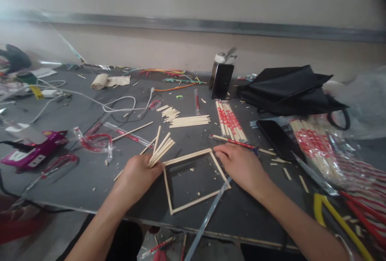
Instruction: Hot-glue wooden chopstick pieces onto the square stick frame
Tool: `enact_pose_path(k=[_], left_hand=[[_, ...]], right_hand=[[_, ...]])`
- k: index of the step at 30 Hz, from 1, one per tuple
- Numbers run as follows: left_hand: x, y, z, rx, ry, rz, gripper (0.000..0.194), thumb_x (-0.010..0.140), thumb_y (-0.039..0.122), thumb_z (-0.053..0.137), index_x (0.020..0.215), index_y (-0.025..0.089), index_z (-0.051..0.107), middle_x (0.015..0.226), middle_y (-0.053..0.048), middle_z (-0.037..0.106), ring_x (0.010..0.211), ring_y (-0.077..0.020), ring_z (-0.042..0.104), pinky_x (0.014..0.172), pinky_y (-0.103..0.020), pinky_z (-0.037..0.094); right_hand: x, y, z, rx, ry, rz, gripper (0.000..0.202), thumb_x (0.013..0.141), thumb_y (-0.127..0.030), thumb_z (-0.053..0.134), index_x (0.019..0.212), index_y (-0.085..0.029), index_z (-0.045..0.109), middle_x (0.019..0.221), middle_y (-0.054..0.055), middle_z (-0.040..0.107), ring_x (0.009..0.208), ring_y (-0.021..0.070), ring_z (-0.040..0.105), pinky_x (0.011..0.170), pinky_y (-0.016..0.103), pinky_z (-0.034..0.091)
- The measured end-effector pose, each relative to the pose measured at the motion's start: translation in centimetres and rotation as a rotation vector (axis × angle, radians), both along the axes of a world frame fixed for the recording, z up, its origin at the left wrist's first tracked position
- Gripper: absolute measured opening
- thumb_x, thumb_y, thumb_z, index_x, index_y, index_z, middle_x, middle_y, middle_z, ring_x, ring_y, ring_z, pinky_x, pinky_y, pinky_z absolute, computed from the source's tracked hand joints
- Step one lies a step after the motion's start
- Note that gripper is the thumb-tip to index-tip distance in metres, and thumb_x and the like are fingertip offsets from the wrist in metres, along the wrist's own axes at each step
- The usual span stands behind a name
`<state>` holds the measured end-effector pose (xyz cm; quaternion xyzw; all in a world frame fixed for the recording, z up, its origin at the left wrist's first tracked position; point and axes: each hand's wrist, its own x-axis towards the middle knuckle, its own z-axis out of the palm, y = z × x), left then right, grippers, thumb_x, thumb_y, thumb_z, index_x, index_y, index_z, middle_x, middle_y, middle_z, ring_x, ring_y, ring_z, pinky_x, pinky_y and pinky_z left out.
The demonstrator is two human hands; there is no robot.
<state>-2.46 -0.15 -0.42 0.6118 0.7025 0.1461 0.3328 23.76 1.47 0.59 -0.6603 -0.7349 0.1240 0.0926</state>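
A four-sided frame of pale wooden sticks (197, 203) lies on the dark table. At its upper left corner, my left hand (141, 172) is closed round a bundle of short sticks (163, 148) that fan out upward. My right hand (238, 163) rests by the upper right corner, fingers bent together and pointing left; whether they pinch anything is hidden. A translucent strip (208, 216) crosses the frame's lower right corner and hangs past the table's front edge. Beyond the frame lie a row of sticks (189, 121) and a small pile of short pieces (169, 113).
Red-wrapped chopsticks (229, 120), a phone (279, 140) and a black bag (286, 88) lie right of centre. Another phone (222, 81) leans on a bottle. Yellow-and-red-handled scissors (340, 216) lie at the front right. A purple glue gun (36, 151) and white cables (87, 94) occupy the left.
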Motion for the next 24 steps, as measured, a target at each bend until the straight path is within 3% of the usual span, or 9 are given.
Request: enact_pose_path(k=[9, 17, 24], left_hand=[[1.4, 0.0, 1.1, 0.051, 0.206, -0.017, 0.027, 0.081, 0.036, 0.046, 0.059, 0.020, 0.046, 0.053, 0.003, 0.046, 0.052, -0.0125, 0.043, 0.050, -0.024, 0.026], [2.8, -0.4, 2.1, 0.067, 0.350, -0.054, 0.020, 0.081, 0.023, 0.045, 0.061, 0.021, 0.041, 0.058, 0.000, 0.050, 0.053, -0.0137, 0.043, 0.053, -0.026, 0.023], [2.6, -0.5, 1.9, 0.087, 0.279, -0.036, 0.021, 0.080, 0.022, 0.046, 0.060, 0.020, 0.041, 0.056, 0.001, 0.045, 0.052, -0.0123, 0.040, 0.052, -0.025, 0.022]], right_hand=[[-0.9, -1.5, -0.4, 0.063, -0.094, 0.029, 0.027, 0.092, -0.018, 0.046, 0.097, -0.020, 0.072, 0.091, 0.006, 0.071, 0.090, 0.0208, 0.065, 0.076, 0.028, 0.043], [-0.6, -1.4, -0.4, 0.069, -0.070, 0.033, 0.024, 0.090, -0.018, 0.048, 0.088, -0.021, 0.072, 0.089, 0.005, 0.073, 0.088, 0.0189, 0.066, 0.075, 0.025, 0.043], [-0.1, -0.7, -0.4, -0.005, -0.031, -0.001, 0.025, 0.090, -0.023, 0.048, 0.088, -0.024, 0.072, 0.094, 0.002, 0.075, 0.090, 0.0206, 0.068, 0.072, 0.028, 0.043]])
